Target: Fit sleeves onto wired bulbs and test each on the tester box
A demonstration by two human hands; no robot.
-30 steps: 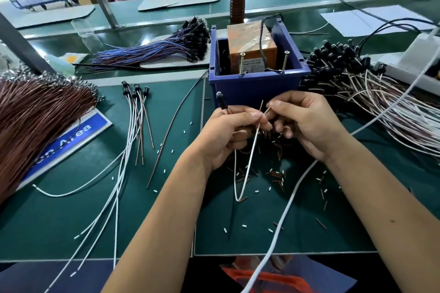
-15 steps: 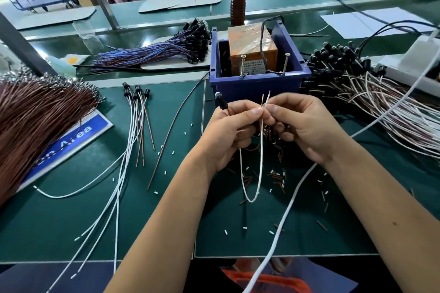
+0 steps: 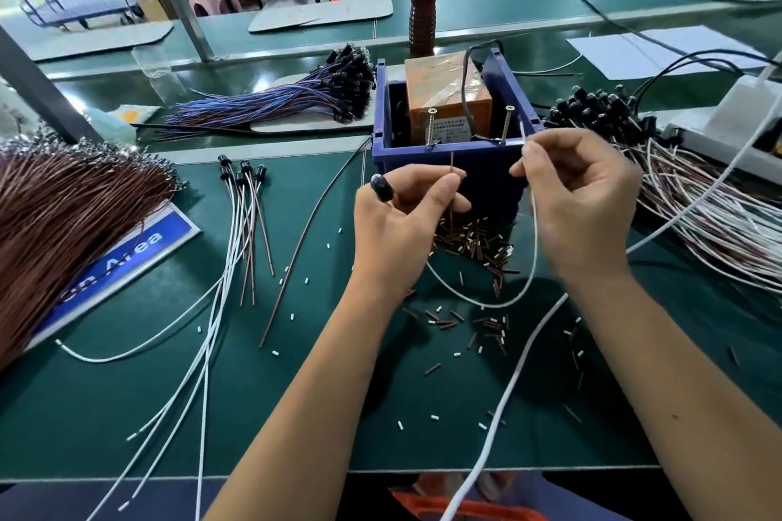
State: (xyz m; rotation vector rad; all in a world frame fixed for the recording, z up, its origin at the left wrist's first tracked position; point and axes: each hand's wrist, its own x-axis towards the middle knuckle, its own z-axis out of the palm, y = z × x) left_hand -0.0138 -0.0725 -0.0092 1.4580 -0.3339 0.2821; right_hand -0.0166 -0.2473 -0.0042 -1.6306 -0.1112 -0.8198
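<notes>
Holding one wired bulb (image 3: 382, 187) in front of the tester box (image 3: 448, 165), a lead in each hand.

Your left hand (image 3: 402, 228) pinches the brown lead (image 3: 452, 178) between thumb and forefinger, the black bulb poking up behind the knuckles. Your right hand (image 3: 579, 199) pinches the white lead (image 3: 534, 241) near its tip, fingers curled; that wire loops down between both wrists above the counter (image 3: 296, 415). Cut sleeves (image 3: 474, 241) lie heaped just below the box. Two screws (image 3: 432, 125) stand on its front rim.

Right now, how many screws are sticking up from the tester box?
2. One screw stands at the front left of the blue tester box, the other screw at the front right. Others may be hidden inside.
</notes>
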